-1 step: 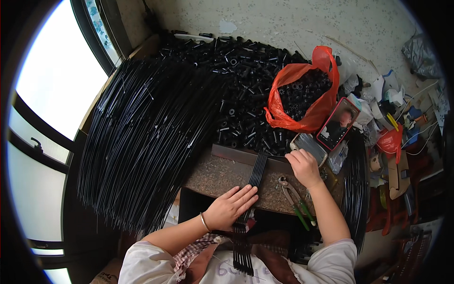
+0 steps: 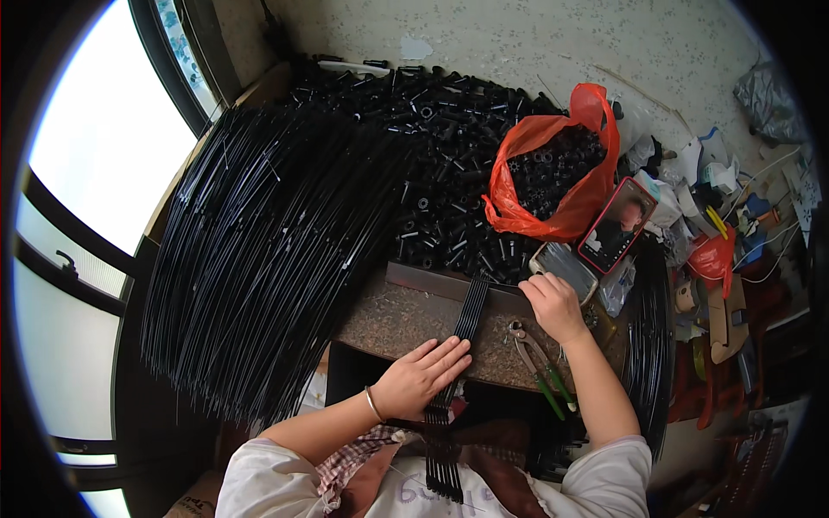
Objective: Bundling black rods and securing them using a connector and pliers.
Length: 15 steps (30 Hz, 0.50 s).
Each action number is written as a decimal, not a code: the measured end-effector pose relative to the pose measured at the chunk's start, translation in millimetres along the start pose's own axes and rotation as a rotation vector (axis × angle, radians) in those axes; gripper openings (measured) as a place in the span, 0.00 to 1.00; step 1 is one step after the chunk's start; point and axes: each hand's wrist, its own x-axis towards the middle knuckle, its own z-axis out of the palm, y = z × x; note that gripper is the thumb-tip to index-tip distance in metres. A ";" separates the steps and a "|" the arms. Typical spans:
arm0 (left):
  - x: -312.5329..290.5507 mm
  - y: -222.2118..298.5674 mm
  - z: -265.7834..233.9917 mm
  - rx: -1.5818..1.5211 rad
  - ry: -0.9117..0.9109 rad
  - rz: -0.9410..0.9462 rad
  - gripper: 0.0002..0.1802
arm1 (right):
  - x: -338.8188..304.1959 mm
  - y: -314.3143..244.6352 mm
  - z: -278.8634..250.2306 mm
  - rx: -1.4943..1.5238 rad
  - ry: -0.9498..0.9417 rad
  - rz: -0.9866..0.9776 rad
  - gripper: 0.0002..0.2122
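- Laying my left hand (image 2: 420,377) flat, fingers straight and side by side, I grip nothing with it; it rests over a narrow row of long, thin, black rods (image 2: 471,312).
- Those rods run out past my fingertips on the far side and come back under the palm toward my lap, where their near ends fan apart slightly.
- Ahead of that hand, the far ends of the row reach a low, dark, straight-edged bar (image 2: 416,278) along the brown speckled tabletop (image 2: 380,321).
- My right hand (image 2: 557,309) is up by the bar's right end, fingers curled in — whether anything is pinched in them, I cannot tell.
- Between my two hands, nearer me than the right one, lie steel pincers with green handles (image 2: 518,333).
- Just beyond my right fingers sits a shallow, pale-rimmed, see-through box (image 2: 566,263); past it leans a red-edged phone (image 2: 617,226), screen lit.
- Farther out stands a thin red plastic bag (image 2: 561,228) full of small black pieces — beside a broad heap of black tubular parts (image 2: 458,155).
- Left of my left hand spreads a thick mass of long black wire-like rods (image 2: 259,259).
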 end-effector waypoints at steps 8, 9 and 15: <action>2.6 -0.7 1.2 -0.051 0.057 -0.015 0.39 | 6.7 -7.0 -5.2 0.329 -0.119 0.292 0.07; 3.7 -0.4 0.8 -0.047 0.061 -0.013 0.39 | 6.9 -6.4 -2.7 0.324 -0.115 0.290 0.07; 0.1 2.1 1.4 -0.053 0.064 -0.036 0.38 | 8.2 -11.0 4.6 0.418 -0.098 0.325 0.04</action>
